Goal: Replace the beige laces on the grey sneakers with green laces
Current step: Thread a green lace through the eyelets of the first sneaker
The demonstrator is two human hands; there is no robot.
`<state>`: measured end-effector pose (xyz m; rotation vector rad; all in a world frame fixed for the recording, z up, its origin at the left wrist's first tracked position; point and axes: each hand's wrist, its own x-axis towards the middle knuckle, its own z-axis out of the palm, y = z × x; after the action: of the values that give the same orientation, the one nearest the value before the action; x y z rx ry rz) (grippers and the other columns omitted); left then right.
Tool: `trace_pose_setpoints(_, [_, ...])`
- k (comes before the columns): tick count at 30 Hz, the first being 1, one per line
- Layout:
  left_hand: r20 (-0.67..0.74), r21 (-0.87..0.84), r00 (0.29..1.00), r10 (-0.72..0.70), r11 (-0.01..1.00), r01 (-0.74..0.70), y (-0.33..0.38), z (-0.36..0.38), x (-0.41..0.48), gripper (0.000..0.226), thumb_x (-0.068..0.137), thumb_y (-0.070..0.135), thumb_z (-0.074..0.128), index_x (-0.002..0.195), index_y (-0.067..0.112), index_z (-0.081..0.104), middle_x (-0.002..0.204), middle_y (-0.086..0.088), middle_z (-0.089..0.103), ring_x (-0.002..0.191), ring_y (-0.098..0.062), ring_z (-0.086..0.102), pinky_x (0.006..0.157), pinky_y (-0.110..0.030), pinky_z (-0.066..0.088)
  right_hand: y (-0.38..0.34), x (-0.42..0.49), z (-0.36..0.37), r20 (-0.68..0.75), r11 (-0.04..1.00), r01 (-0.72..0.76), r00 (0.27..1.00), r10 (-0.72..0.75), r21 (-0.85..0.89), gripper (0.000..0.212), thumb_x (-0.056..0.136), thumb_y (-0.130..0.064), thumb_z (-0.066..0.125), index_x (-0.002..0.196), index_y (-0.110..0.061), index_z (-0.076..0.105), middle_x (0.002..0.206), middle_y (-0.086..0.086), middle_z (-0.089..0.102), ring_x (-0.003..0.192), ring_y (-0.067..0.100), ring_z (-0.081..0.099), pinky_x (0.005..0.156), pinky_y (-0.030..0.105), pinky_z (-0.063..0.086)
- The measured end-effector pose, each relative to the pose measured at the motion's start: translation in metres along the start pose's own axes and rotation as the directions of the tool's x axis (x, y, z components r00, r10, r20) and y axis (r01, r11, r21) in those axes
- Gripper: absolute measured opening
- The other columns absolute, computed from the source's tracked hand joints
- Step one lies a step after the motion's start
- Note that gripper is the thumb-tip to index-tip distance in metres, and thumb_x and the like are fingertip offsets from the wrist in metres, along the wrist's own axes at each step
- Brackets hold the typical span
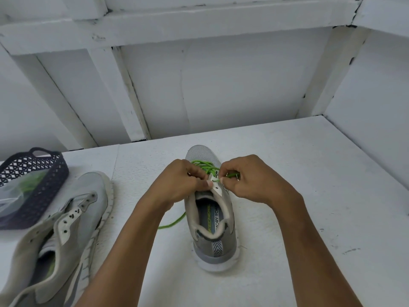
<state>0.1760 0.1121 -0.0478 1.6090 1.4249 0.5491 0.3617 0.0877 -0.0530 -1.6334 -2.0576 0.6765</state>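
A grey sneaker (211,235) stands upright in the middle of the white table, heel toward me, toe pointing away. A green lace (204,166) crosses its front eyelets, and one loose end (174,222) trails off to the left of the shoe. My left hand (183,181) pinches the white eyelet flap near the tongue. My right hand (247,178) pinches the green lace end at the right eyelets. A second grey sneaker (57,238) lies at the lower left with bare eyelets and no lace.
A dark perforated basket (47,173) sits at the left edge, holding a clear bag with green laces (28,185) inside. White walls and beams close off the back and right side of the table (309,173).
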Motion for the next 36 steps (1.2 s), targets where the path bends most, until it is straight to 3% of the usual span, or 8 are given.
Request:
trace_pose_setpoints(7, [0.067, 0.108, 0.993, 0.101, 0.988, -0.108, 0.000, -0.005, -0.001, 0.020, 0.085, 0.017, 0.074, 0.069, 0.028, 0.074, 0.067, 0.014, 0.063, 0.065, 0.000, 0.052, 0.064, -0.025, 0.043, -0.012, 0.007, -0.008, 0.095, 0.995, 0.006, 0.995, 0.004, -0.103, 0.014, 0.088, -0.014, 0.058, 0.089, -0.020, 0.071, 0.075, 0.001, 0.065, 0.059, 0.013, 0.049, 0.054, 0.025, 0.038])
trace_pose_setpoints(12, [0.066, 0.244, 0.984, 0.166, 0.953, -0.178, 0.002, -0.004, -0.003, 0.006, 0.082, 0.018, 0.075, 0.085, 0.020, 0.080, 0.083, -0.005, 0.064, 0.080, -0.021, 0.058, 0.072, -0.037, 0.048, -0.023, 0.014, -0.007, 0.134, 0.979, 0.008, 0.991, 0.021, -0.205, 0.012, 0.089, -0.015, 0.059, 0.085, -0.021, 0.068, 0.077, 0.001, 0.063, 0.061, 0.012, 0.049, 0.055, 0.026, 0.039])
trace_pose_setpoints(16, [0.004, 0.363, 0.970, 0.242, 0.904, -0.226, -0.001, 0.007, -0.002, 0.008, 0.081, 0.027, 0.077, 0.086, 0.022, 0.081, 0.073, 0.004, 0.056, 0.077, -0.017, 0.057, 0.067, -0.032, 0.046, -0.018, 0.013, -0.010, 0.101, 0.987, -0.042, 0.993, 0.058, -0.153, 0.011, 0.090, -0.019, 0.066, 0.091, -0.018, 0.077, 0.082, -0.002, 0.071, 0.071, 0.013, 0.060, 0.065, 0.027, 0.047])
trace_pose_setpoints(21, [-0.029, 0.278, 0.970, 0.242, 0.934, -0.225, -0.006, 0.001, -0.005, 0.004, 0.082, 0.021, 0.075, 0.081, 0.024, 0.077, 0.089, 0.011, 0.053, 0.085, -0.004, 0.052, 0.075, -0.027, 0.044, -0.014, 0.006, -0.007, 0.083, 0.989, -0.081, 0.992, 0.092, -0.125, 0.040, 0.082, -0.059, 0.066, 0.111, -0.031, 0.070, 0.106, -0.007, 0.064, 0.100, 0.014, 0.056, 0.087, 0.037, 0.048])
trace_pose_setpoints(23, [-0.054, 0.146, 0.973, 0.227, 0.965, -0.217, -0.007, -0.005, -0.005, 0.016, 0.082, 0.012, 0.072, 0.073, 0.025, 0.073, 0.092, 0.010, 0.060, 0.091, -0.006, 0.058, 0.080, -0.028, 0.046, -0.015, 0.002, -0.001, 0.014, 0.990, -0.083, 0.996, 0.085, -0.116, 0.049, 0.079, -0.057, 0.070, 0.120, -0.032, 0.060, 0.115, -0.010, 0.055, 0.110, 0.011, 0.046, 0.093, 0.035, 0.043])
trace_pose_setpoints(26, [-0.194, -0.063, 0.948, 0.251, 0.961, -0.268, -0.009, -0.019, -0.007, 0.020, 0.088, 0.010, 0.068, 0.075, 0.025, 0.067, 0.094, 0.008, 0.069, 0.089, -0.007, 0.064, 0.083, -0.026, 0.045, -0.010, 0.000, 0.005, -0.066, 0.997, -0.064, 0.996, 0.061, -0.048, 0.030, 0.082, -0.043, 0.073, 0.106, -0.028, 0.061, 0.107, -0.011, 0.056, 0.103, 0.008, 0.048, 0.083, 0.028, 0.043])
trace_pose_setpoints(31, [-0.116, 0.290, 0.925, 0.362, 0.903, -0.317, -0.005, -0.021, -0.007, 0.002, 0.085, 0.026, 0.074, 0.084, 0.028, 0.072, 0.107, 0.009, 0.061, 0.100, -0.007, 0.055, 0.083, -0.026, 0.041, -0.007, -0.004, 0.008, -0.062, 0.968, -0.115, 0.989, 0.132, 0.224, 0.009, 0.082, -0.027, 0.078, 0.084, -0.021, 0.072, 0.074, -0.010, 0.066, 0.063, -0.006, 0.058, 0.054, 0.008, 0.043])
trace_pose_setpoints(36, [-0.039, 0.597, 0.927, 0.373, 0.752, -0.277, -0.014, 0.009, -0.001, 0.026, 0.087, 0.043, 0.069, 0.107, 0.027, 0.073, 0.117, 0.002, 0.053, 0.114, -0.020, 0.045, 0.087, -0.036, 0.040, -0.005, -0.003, 0.012, -0.074, 0.958, -0.143, 0.983, 0.165, 0.247, 0.006, 0.081, -0.029, 0.078, 0.082, -0.026, 0.074, 0.077, -0.011, 0.072, 0.072, -0.004, 0.065, 0.068, 0.015, 0.050])
